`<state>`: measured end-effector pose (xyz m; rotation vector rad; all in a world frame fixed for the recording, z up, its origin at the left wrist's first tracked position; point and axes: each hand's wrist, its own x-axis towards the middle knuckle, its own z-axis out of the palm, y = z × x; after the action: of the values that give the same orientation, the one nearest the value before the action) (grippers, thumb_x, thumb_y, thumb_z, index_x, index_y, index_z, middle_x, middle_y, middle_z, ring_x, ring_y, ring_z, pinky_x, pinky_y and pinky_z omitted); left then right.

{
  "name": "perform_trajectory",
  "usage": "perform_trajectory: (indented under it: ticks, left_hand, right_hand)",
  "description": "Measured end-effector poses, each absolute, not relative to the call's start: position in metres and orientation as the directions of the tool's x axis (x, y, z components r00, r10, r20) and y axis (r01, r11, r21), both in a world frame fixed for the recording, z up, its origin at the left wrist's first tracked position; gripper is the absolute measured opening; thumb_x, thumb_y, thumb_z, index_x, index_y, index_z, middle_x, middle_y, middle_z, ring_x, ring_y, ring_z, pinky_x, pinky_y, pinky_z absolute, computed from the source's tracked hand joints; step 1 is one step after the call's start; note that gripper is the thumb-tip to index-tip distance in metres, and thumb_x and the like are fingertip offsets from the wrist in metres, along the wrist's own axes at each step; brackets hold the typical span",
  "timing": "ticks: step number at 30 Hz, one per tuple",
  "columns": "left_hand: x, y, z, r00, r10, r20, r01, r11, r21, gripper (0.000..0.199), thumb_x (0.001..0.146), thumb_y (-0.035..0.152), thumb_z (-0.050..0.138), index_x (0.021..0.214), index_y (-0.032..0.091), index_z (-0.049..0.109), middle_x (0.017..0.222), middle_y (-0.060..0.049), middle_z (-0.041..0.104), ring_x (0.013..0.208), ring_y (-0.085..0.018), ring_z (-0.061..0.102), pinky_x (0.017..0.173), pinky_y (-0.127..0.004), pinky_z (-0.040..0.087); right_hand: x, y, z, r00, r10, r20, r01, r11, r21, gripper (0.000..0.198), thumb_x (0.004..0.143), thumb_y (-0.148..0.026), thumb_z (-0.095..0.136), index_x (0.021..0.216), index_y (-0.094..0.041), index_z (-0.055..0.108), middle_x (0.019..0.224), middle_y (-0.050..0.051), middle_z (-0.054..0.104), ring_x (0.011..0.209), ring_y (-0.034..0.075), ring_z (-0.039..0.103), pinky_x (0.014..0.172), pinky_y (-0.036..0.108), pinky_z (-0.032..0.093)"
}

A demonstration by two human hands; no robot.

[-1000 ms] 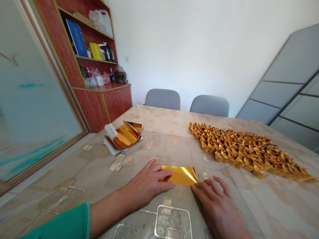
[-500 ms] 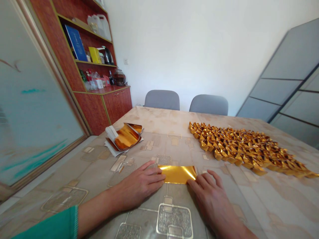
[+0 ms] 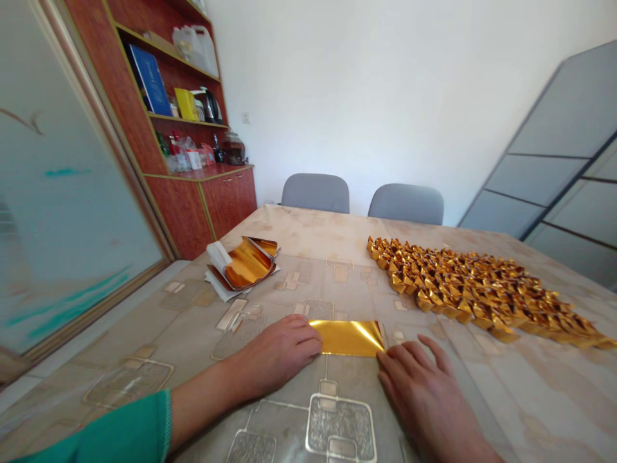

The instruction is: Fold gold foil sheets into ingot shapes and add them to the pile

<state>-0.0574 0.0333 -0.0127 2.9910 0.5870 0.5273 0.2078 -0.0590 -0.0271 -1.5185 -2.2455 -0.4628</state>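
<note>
A shiny gold foil paper (image 3: 347, 337), folded into a flat strip, lies on the table in front of me. My left hand (image 3: 284, 350) is closed at its left end, with fingers bent over the edge and the thumb hidden. At the lower right corner is my right hand (image 3: 424, 379), its fingers stretched out and the index finger standing apart. Those fingertips rest at or just beside the corner; I cannot tell if they touch it. Farther left sits a curved stack of gold foil sheets (image 3: 248, 262) with white paper around it.
Many folded gold paper ingots (image 3: 463, 283) stand in rows at the right of the patterned table (image 3: 308, 225). Two grey chairs (image 3: 315, 191) are at the far side. A red-brown cabinet (image 3: 202, 206) with bottles and a kettle stands back left, near a frosted glass door (image 3: 72, 212).
My right hand has slid right and off most of the strip's right end. The left hand's fingers have curled in more. The view has shifted slightly.
</note>
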Motion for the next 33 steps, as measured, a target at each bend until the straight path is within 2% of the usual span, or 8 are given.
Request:
perform_trajectory:
  ticks: [6,9,12,16,17,20,27,33]
  left_hand:
    - [-0.048,0.030,-0.016,0.874,0.340,0.348,0.363,-0.932,0.000,0.023,0.100,0.015,0.042,0.089,0.018,0.063,0.086,-0.005,0.067,0.084,-0.018,0.061,0.079,-0.031,0.048]
    - [-0.046,0.027,-0.019,0.851,0.353,0.390,0.397,-0.917,-0.037,0.022,0.099,0.016,0.044,0.086,0.017,0.062,0.082,-0.004,0.066,0.078,-0.018,0.060,0.076,-0.032,0.048]
    - [-0.043,0.020,-0.021,0.814,0.386,0.434,0.443,-0.896,-0.034,0.023,0.098,0.017,0.045,0.080,0.017,0.060,0.075,-0.003,0.064,0.069,-0.018,0.058,0.067,-0.031,0.046]
    - [-0.045,0.009,-0.019,0.771,0.479,0.419,0.456,-0.875,0.161,0.015,0.093,0.018,0.049,0.081,0.018,0.059,0.074,-0.001,0.062,0.067,-0.017,0.056,0.062,-0.029,0.043]
    - [-0.046,0.008,-0.018,0.761,0.516,0.394,0.458,-0.856,0.238,0.007,0.090,0.019,0.054,0.086,0.019,0.060,0.077,-0.001,0.062,0.070,-0.017,0.056,0.063,-0.028,0.043]
    - [-0.051,0.008,-0.014,0.729,0.609,0.312,0.477,-0.779,0.407,0.011,0.081,0.018,0.066,0.090,0.019,0.060,0.088,-0.002,0.064,0.085,-0.020,0.057,0.073,-0.030,0.046]
    - [-0.057,0.015,-0.014,0.673,0.683,0.283,0.474,-0.693,0.544,0.005,0.084,0.017,0.066,0.081,0.019,0.064,0.101,-0.003,0.063,0.097,-0.019,0.057,0.086,-0.034,0.045]
    - [-0.058,0.018,-0.020,0.597,0.747,0.293,0.512,-0.636,0.577,0.013,0.083,0.019,0.068,0.072,0.018,0.063,0.114,-0.005,0.062,0.108,-0.023,0.056,0.093,-0.041,0.045]
  right_hand:
    - [0.204,-0.054,-0.010,-0.370,0.833,0.411,0.928,0.353,0.119,0.022,0.090,-0.017,0.054,0.070,-0.023,0.063,0.073,0.004,0.064,0.080,0.027,0.058,0.092,0.053,0.036]
    - [0.180,-0.044,-0.005,-0.357,0.839,0.411,0.926,0.376,0.038,0.008,0.087,-0.020,0.061,0.080,-0.022,0.064,0.081,0.005,0.065,0.081,0.026,0.058,0.079,0.043,0.042]
    - [0.158,-0.034,-0.010,-0.401,0.846,0.352,0.894,0.446,-0.053,0.004,0.086,-0.018,0.064,0.084,-0.022,0.063,0.085,0.003,0.065,0.082,0.024,0.059,0.077,0.038,0.044]
    - [0.149,-0.031,-0.021,-0.418,0.847,0.328,0.872,0.475,-0.117,0.006,0.087,-0.015,0.064,0.084,-0.020,0.064,0.086,0.004,0.066,0.083,0.022,0.059,0.074,0.034,0.045]
    - [0.151,-0.032,-0.023,-0.415,0.849,0.326,0.865,0.479,-0.147,0.007,0.087,-0.013,0.063,0.085,-0.020,0.064,0.087,0.004,0.066,0.084,0.022,0.058,0.075,0.033,0.045]
    - [0.157,-0.039,-0.022,-0.393,0.859,0.328,0.837,0.482,-0.260,0.011,0.088,-0.010,0.059,0.086,-0.020,0.063,0.089,0.004,0.065,0.085,0.021,0.057,0.075,0.032,0.044]
    - [0.161,-0.038,-0.016,-0.330,0.887,0.322,0.763,0.451,-0.462,0.015,0.092,-0.015,0.056,0.078,-0.021,0.060,0.085,0.002,0.062,0.083,0.021,0.055,0.073,0.032,0.041]
    - [0.162,-0.030,-0.022,-0.288,0.901,0.326,0.752,0.423,-0.505,0.020,0.090,-0.016,0.055,0.071,-0.020,0.056,0.078,0.002,0.060,0.076,0.019,0.055,0.067,0.030,0.039]
